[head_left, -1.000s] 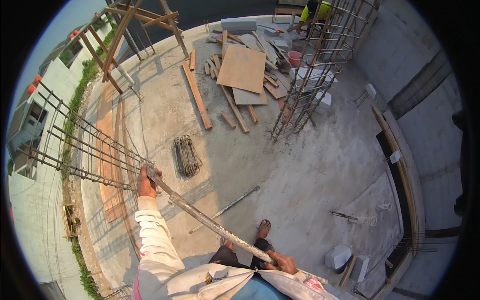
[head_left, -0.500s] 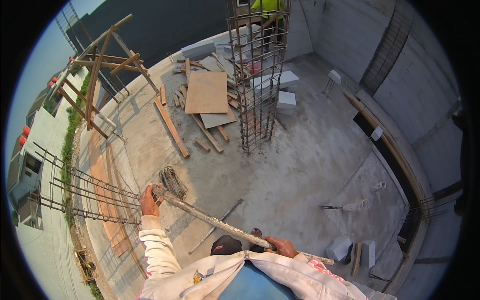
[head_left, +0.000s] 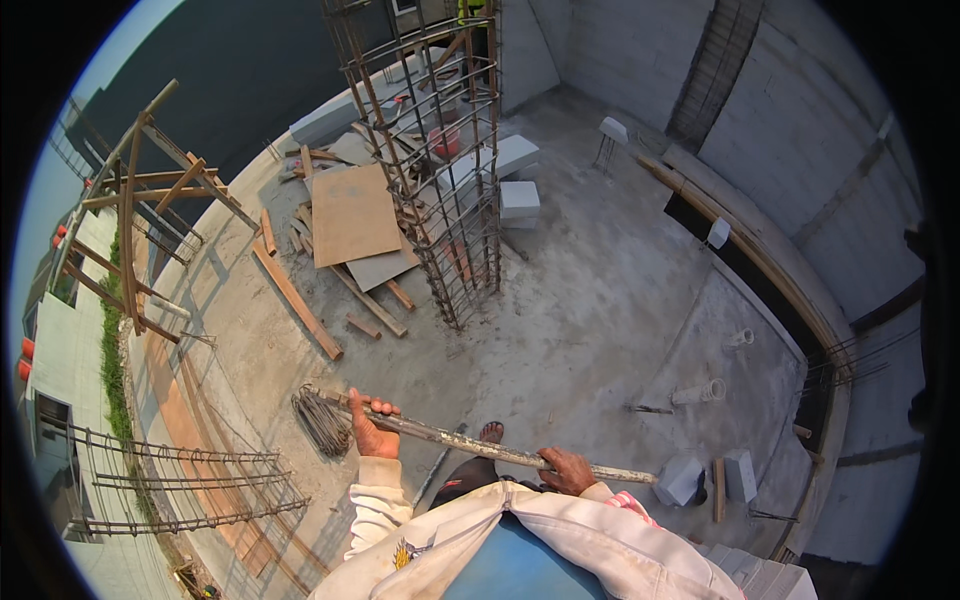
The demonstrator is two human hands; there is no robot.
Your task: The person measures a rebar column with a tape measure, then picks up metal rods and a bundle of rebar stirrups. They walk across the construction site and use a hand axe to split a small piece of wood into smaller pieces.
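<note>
A long, slim pole (head_left: 470,443), spattered pale like dried cement, lies slantwise in front of my body. My left hand (head_left: 375,432) is closed round it a little way in from its far left end, thumb up. Farther right, my right hand (head_left: 568,473) grips the pole from above, close to my waist. The right end sticks out past that hand toward a white block (head_left: 680,480). Beyond the left end, a looped bundle of thin bars or wire (head_left: 321,424) rests on the concrete. Another thin rod (head_left: 437,466) lies on the floor beneath the pole.
An upright rebar column cage (head_left: 440,200) stands ahead, beside scrap timber topped by a plywood sheet (head_left: 355,215). Rebar (head_left: 190,487) juts out at left near the slab edge. White pipe stubs (head_left: 700,392) rise at right. A person in a bright vest (head_left: 476,14) stands far back.
The view has swung right, so the surroundings shift left. My left hand now holds the pole farther in from its left end, nearer my right hand. A bare foot now shows below.
</note>
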